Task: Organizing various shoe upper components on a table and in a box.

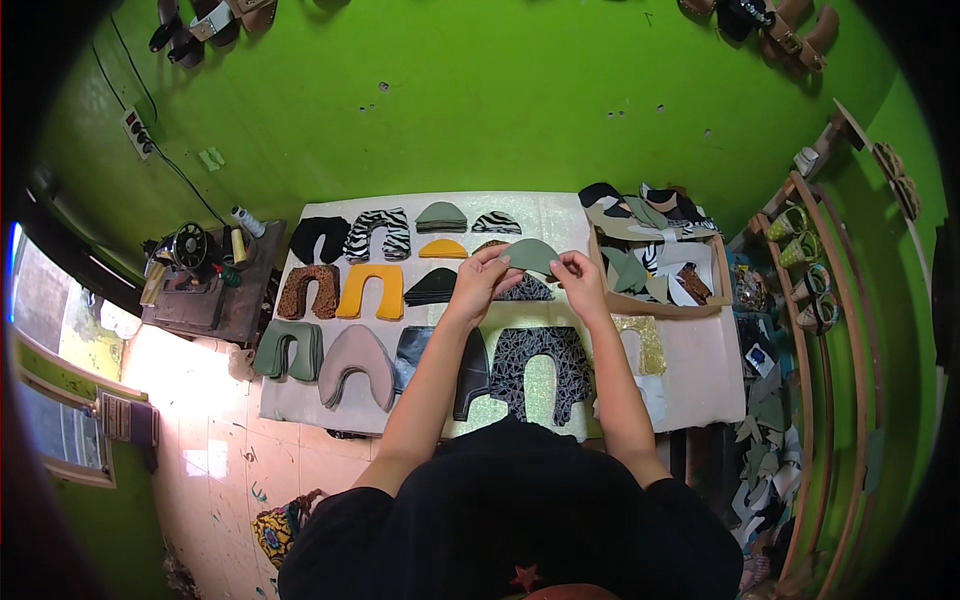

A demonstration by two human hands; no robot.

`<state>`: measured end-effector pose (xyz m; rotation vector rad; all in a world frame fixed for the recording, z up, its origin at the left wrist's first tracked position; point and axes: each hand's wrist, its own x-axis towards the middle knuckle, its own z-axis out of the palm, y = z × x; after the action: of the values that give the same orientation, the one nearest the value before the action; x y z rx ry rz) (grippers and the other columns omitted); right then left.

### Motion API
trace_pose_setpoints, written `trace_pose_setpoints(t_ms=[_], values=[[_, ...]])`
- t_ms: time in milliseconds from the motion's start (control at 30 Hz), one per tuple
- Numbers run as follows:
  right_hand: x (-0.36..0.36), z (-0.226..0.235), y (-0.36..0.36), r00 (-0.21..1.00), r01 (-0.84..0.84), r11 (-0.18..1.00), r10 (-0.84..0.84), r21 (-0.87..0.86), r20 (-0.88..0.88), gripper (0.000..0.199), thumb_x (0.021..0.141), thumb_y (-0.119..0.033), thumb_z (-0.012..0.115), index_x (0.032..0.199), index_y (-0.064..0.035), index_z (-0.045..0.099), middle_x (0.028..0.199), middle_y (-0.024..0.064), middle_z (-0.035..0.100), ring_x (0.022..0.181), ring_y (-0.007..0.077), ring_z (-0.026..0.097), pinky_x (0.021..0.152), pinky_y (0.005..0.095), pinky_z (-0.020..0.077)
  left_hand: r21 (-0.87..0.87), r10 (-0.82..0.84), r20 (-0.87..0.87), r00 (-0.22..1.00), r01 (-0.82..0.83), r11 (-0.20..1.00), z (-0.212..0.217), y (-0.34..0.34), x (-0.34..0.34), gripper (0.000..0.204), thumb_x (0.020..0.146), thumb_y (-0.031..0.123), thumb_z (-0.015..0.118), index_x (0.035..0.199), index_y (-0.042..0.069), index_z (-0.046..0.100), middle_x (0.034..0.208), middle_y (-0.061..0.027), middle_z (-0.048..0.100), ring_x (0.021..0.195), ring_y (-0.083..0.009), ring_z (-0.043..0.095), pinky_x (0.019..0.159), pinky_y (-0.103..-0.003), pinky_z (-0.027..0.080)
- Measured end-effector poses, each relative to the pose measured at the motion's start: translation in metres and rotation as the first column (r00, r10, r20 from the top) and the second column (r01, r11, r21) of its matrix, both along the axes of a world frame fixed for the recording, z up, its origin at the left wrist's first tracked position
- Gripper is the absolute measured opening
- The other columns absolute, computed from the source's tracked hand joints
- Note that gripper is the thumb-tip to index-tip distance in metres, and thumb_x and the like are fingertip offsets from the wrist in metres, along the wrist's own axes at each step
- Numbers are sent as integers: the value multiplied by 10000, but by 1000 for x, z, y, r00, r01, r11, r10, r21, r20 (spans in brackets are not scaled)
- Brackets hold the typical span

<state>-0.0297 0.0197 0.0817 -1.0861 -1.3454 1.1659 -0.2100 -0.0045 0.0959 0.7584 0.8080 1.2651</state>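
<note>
Between my two hands is a green half-moon piece (531, 256), lifted over the table. My left hand (483, 277) pinches its left end, and my right hand (578, 275) grips its right end. Under and around it lie other half-moon pieces: a black stack (431, 287), a yellow stack (442, 248), a green stack (441, 217) and a zebra-striped one (495, 222). A dark patterned piece (524, 289) shows partly below my hands. Nearer me are U-shaped pieces, among them a black-and-grey patterned stack (510, 371) and a mauve one (352, 358).
A cardboard box (665, 308) of mixed scraps stands on the table's right side. More U-shaped stacks, yellow (356, 292) and green (271, 350), lie at left. A sewing machine (192, 262) stands beyond the table's left edge. On the right is a wooden rack (823, 370) with sandals.
</note>
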Motion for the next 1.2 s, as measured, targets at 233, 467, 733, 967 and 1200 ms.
trace_pose_setpoints(t_ms=[233,467,733,967,1200], values=[[-17,-8,11,993,-116,978,108,-172,-50,152,801,-89,585,861,50,577,711,54,596,601,92,566,561,199,453,-25,112,-18,994,-113,993,-8,5,-20,239,854,61,485,1079,-17,490,913,-85,590,777,-115,598,694,-218,519],[-38,-28,35,985,-147,983,156,-111,72,157,755,-32,615,880,61,597,734,75,613,612,94,571,576,199,457,-24,229,-170,959,-236,971,-41,22,-44,248,843,34,498,1086,-12,485,920,-97,600,778,-130,602,687,-221,517],[-80,-42,88,962,-190,973,211,-130,173,168,737,-30,634,878,43,580,693,57,602,610,80,554,559,196,448,3,308,-371,876,-331,944,-68,59,-87,159,817,18,527,958,-54,545,827,-120,618,694,-159,623,596,-210,503],[-140,-57,148,930,-163,984,129,74,344,141,743,-70,618,858,-11,563,609,57,569,540,105,519,507,250,413,210,319,-820,476,-269,940,-86,117,-154,175,701,78,645,841,-4,581,634,-88,602,545,-146,583,502,-263,437],[-175,-81,188,884,-183,973,98,144,458,92,755,-108,583,800,-29,588,636,114,582,580,217,566,563,294,438,301,321,-943,89,-184,936,-88,161,-173,112,743,163,591,823,85,593,728,-119,609,697,-298,581,597,-363,446]])
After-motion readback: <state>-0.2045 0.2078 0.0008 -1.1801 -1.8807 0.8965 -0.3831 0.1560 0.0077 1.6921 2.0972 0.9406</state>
